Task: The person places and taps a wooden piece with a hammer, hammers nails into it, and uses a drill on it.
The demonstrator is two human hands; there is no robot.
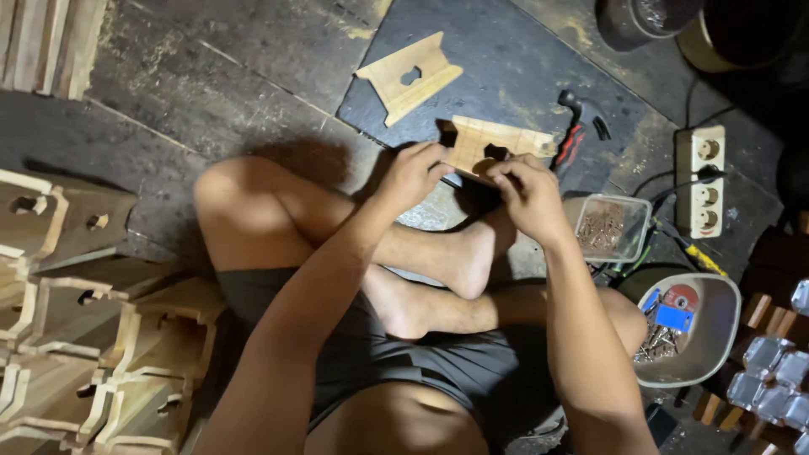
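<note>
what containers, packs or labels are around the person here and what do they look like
Clear square plastic tub of brown nails: floor, right of the right hand.
Round grey bowl: beside the right knee, holding screws, a blue card and a red disc.
Shiny silver wrapped packs: far right edge, clustered.
No screens or signs visible.

— Where does the view look from?
— From the seated person's head, facing steeply down and close over crossed legs, both hands and the dark stone floor (253,59).
— Any second view?
— Just this one.

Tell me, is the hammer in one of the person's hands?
No. The hammer lies on the dark floor beyond the hands; both the left hand and right hand grip a wooden piece.
</note>
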